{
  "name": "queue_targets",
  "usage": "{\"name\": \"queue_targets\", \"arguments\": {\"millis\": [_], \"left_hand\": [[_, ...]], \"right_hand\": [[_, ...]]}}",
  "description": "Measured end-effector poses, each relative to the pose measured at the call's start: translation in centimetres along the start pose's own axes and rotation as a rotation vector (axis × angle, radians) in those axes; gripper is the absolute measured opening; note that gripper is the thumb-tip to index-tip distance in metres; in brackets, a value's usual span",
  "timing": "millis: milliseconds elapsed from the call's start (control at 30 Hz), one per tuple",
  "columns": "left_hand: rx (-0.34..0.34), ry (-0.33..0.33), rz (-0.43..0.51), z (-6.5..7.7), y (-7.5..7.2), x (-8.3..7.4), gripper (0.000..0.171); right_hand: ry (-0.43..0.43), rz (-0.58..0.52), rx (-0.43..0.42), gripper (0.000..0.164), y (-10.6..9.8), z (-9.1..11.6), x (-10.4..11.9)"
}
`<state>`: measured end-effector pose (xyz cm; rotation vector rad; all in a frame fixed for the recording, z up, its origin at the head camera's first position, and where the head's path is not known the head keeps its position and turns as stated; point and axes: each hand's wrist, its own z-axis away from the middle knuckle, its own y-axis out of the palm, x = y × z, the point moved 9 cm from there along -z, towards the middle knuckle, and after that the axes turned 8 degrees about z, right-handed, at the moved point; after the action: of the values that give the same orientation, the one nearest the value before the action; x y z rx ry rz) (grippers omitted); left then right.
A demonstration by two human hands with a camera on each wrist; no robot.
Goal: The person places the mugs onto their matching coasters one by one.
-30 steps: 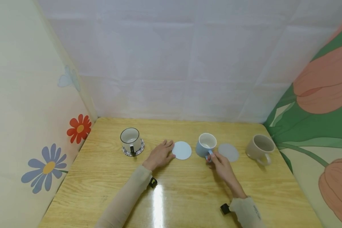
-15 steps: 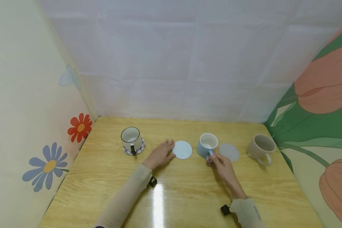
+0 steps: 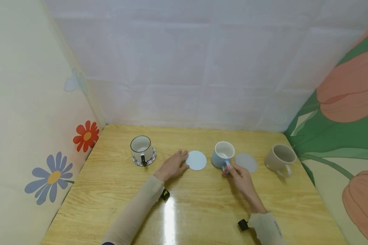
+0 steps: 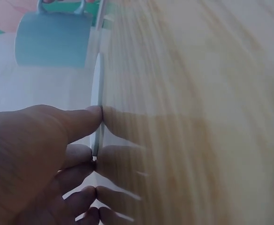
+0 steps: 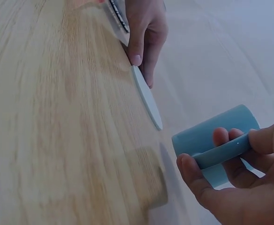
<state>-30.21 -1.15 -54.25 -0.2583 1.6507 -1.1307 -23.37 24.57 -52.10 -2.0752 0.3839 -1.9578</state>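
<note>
My right hand (image 3: 242,180) grips the handle of a light blue mug (image 3: 219,159), fingers curled around it in the right wrist view. In the left wrist view, a small gap shows between the mug (image 4: 52,40) and the table. Between the hands lies a round pale blue coaster (image 3: 196,160), flat on the wood. My left hand (image 3: 171,166) rests at its left rim; thumb and index fingertip touch the edge, the fingers spread and mostly straight. Right of the mug is a grey round coaster (image 3: 246,163), partly hidden by my right hand.
A white mug (image 3: 141,148) with a black rim stands on a checked coaster (image 3: 153,158) at the left. At the right, a beige mug (image 3: 274,161) stands on the wooden table (image 3: 202,211). A white cloth (image 3: 187,68) hangs behind; printed panels flank both sides.
Both hands keep almost the same places. The blue mug has barely shifted, and the coasters and other mugs lie as before apart from a slight camera movement.
</note>
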Motion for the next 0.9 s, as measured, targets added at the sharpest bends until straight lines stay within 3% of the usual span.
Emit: {"name": "queue_targets", "arguments": {"millis": [433,900], "left_hand": [[0.001,-0.015,0.008,0.0,0.3,0.2,0.064],[0.005,-0.014,-0.009,-0.2,0.2,0.4,0.067]], "right_hand": [[-0.043,-0.041,0.002,0.036,0.2,0.3,1.0],[-0.073,0.001,0.020,0.035,0.2,0.3,2.4]]}}
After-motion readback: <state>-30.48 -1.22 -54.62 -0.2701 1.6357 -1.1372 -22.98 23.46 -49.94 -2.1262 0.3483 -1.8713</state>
